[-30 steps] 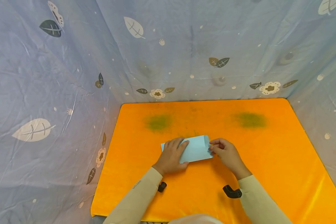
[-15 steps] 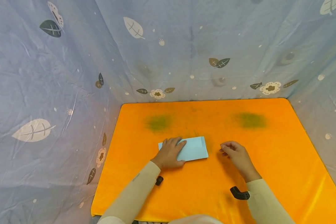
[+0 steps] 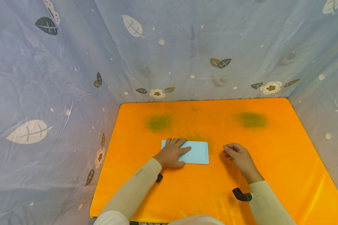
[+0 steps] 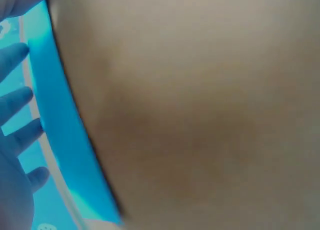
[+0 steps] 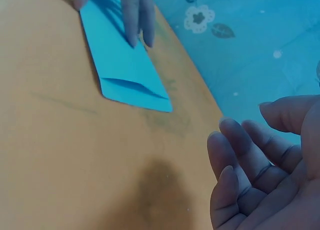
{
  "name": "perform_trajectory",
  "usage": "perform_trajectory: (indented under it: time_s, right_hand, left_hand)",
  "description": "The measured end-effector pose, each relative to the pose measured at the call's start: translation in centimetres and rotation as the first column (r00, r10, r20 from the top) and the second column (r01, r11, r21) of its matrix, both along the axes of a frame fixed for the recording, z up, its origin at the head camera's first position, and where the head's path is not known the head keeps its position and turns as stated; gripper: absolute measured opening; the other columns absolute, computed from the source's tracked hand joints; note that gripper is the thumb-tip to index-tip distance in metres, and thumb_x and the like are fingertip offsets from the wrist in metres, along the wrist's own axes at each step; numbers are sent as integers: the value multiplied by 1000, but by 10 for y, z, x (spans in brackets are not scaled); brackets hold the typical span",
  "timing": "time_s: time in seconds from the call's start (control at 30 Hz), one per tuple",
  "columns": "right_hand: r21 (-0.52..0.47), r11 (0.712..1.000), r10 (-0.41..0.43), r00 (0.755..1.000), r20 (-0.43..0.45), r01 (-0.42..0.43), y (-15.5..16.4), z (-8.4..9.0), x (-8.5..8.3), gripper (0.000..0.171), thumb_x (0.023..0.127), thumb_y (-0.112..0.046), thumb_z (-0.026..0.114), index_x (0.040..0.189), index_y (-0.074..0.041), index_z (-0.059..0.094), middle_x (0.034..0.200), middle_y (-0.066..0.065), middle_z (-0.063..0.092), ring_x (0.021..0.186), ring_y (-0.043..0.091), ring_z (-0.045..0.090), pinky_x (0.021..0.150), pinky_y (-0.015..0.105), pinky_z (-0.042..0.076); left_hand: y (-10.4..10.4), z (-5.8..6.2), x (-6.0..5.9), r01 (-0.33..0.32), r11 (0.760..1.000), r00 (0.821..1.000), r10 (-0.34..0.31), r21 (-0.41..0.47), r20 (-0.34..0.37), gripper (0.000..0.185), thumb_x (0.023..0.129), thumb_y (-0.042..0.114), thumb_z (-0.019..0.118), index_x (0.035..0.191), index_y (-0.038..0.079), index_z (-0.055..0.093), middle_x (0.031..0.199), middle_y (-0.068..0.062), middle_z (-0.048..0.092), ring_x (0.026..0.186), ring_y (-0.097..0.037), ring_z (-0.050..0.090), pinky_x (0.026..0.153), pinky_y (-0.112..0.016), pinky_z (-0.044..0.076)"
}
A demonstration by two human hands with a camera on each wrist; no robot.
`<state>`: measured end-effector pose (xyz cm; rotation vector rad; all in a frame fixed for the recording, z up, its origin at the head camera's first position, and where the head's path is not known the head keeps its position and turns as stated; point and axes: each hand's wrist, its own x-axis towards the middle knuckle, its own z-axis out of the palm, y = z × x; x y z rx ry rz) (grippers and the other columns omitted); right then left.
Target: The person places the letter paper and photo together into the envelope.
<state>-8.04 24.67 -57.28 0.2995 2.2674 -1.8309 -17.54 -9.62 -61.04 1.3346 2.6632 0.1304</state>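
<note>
Where the pale sleeves (image 3: 129, 195) enter at the near edge, each wrist carries a small black device, the one on the right (image 3: 242, 195) showing more plainly than the one on the left (image 3: 159, 178). Under both arms lies the orange mat (image 3: 270, 162) that covers the table.

A little farther in, the left hand (image 3: 171, 153) rests flat on the left end of a light blue envelope (image 3: 196, 152), its fingers (image 3: 183, 150) straight, slightly spread and laid across the paper, holding it down against the mat. The envelope lies flat near the middle of the mat, long side running left to right; the right wrist view shows its flap (image 5: 134, 86) folded down at the free right end, and the left hand's fingertips (image 5: 135, 37) pressing on the far part of it.

To the right of the envelope, apart from it, the right hand (image 3: 240, 157) sits just above or on the mat with its fingers (image 5: 235, 160) loosely curled toward the palm and holding nothing. A shadow lies on the mat beneath it.

Farther off, two dull green smudges mark the mat, one at the left (image 3: 158, 122) and one at the right (image 3: 252, 120). Beyond the far edge and along both sides hangs a blue-grey cloth (image 3: 186, 47) printed with leaves and small flowers.

The left wrist view is blurred and mostly filled by something tan, so it adds little.
</note>
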Motion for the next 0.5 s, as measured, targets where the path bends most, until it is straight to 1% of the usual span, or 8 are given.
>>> perform_trajectory:
  time_s: [0.07,0.2,0.27,0.3,0.37,0.4,0.47,0.5]
  right_hand:
    - [3,1000,2,1000,2,-2,1,-1,1,56,113,-42,60,142,6,61,130,23,68,116,39,66,97,40,55]
    - [12,1000,-6,1000,0,6,4,-4,2,56,114,-42,60,142,6,61,131,22,68,116,38,66,96,38,56]
    - [18,1000,-15,1000,-2,15,5,-4,2,54,114,-41,60,141,6,61,130,22,69,115,37,67,95,38,56]
    - [26,1000,-15,1000,-5,15,5,-4,2,53,114,-40,59,141,6,62,129,22,69,115,38,67,94,38,57]
    - [64,998,2,1000,-19,-1,6,-1,2,51,115,-39,57,140,5,63,128,22,69,114,38,67,94,41,57]
    - [97,995,17,999,-34,-14,6,1,1,50,116,-39,55,140,4,63,128,22,69,115,38,67,94,43,57]
    - [190,981,63,995,-73,-49,8,8,-1,48,117,-39,51,141,1,64,130,20,70,117,39,67,95,50,57]
    - [249,966,91,991,-97,-64,9,12,-2,47,118,-39,50,141,-1,65,131,20,70,118,40,67,94,53,56]
  left_hand:
    - [-2,-3,2,1,1000,1000,-1,1,12,70,102,54,65,167,31,49,178,-11,25,154,-36,34,119,-68,27]
    - [-4,-10,6,-15,999,999,13,36,43,69,105,51,61,169,31,45,180,-11,19,159,-37,27,120,-68,25]
    - [-4,-12,8,-23,998,999,20,57,49,68,106,50,61,169,29,45,179,-11,19,159,-36,27,120,-68,25]
    - [-5,-11,9,-29,997,998,26,71,52,67,106,49,61,168,27,47,179,-11,22,159,-35,28,121,-67,25]
    - [-7,-7,11,-42,994,998,38,97,43,64,107,47,62,166,24,51,176,-10,31,157,-32,34,120,-64,29]
    - [-8,-2,12,-54,992,998,50,113,37,63,108,46,63,165,22,53,173,-10,36,155,-31,38,119,-62,31]
    - [-12,11,11,-85,982,996,82,167,23,59,108,43,66,161,17,58,168,-10,46,151,-30,45,116,-60,36]
    - [-14,19,10,-105,975,994,104,197,15,58,108,42,67,159,16,59,166,-10,49,149,-30,47,114,-60,37]
